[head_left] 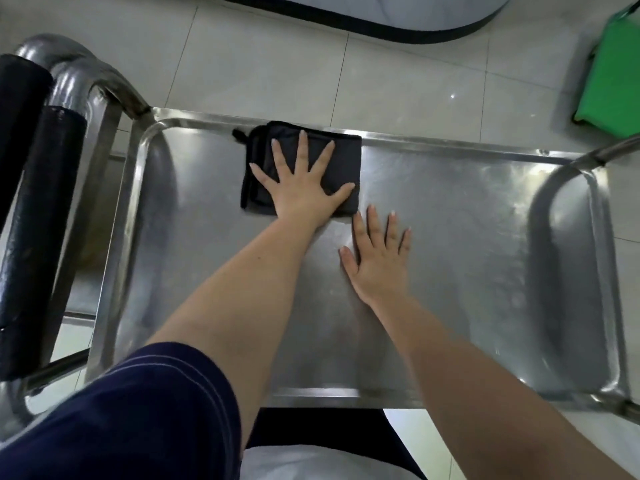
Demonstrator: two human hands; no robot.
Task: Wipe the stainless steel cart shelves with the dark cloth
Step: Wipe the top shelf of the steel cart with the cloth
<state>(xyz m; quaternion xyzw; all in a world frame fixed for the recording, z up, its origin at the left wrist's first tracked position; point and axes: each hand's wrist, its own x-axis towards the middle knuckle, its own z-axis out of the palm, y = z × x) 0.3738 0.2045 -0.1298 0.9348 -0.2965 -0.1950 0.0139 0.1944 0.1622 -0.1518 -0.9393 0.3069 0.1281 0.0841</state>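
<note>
Cart shelf (pixel 450 244) fills centre of frame. Cloth (pixel 343 161) lies on it, upper centre, up against the far rim. L hand (pixel 304 188) flat on top of cloth; R hand (pixel 377 261) on bare shelf just below-right, fingertips near cloth's lower-right corner. Cart handle (pixel 24 237) at frame left. Floor (pixel 277 64) behind cart, w/ a bag (pixel 613 81) on it, upper right.

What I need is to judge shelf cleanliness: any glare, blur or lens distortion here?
Head view: light glares in patches on the top shelf, strongest toward its right end; the wide-angle lens bows the shelf rim; the near sleeve looks soft, while the dark cloth under the left hand is sharp.
</note>
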